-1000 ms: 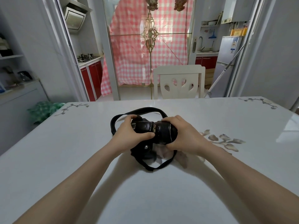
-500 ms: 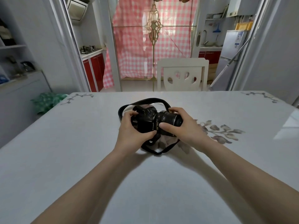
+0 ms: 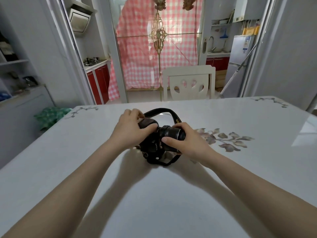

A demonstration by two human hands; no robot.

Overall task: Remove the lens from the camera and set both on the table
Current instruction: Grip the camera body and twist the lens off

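Note:
A black camera rests on the white table near its middle, with its lens attached and pointing to the right. My left hand grips the top of the camera body, thumb across its upper edge. My right hand wraps around the lens barrel, thumb on its near side. The black neck strap loops behind the camera and under it at the front.
A white chair stands at the table's far edge. Leaf patterns are printed on the table to the right and in its far corners. A green checked cloth lies left of the table.
The camera has tipped and turned in my hands, its top now facing me. My left hand shifted onto the top of the body; my right hand stayed around the lens.

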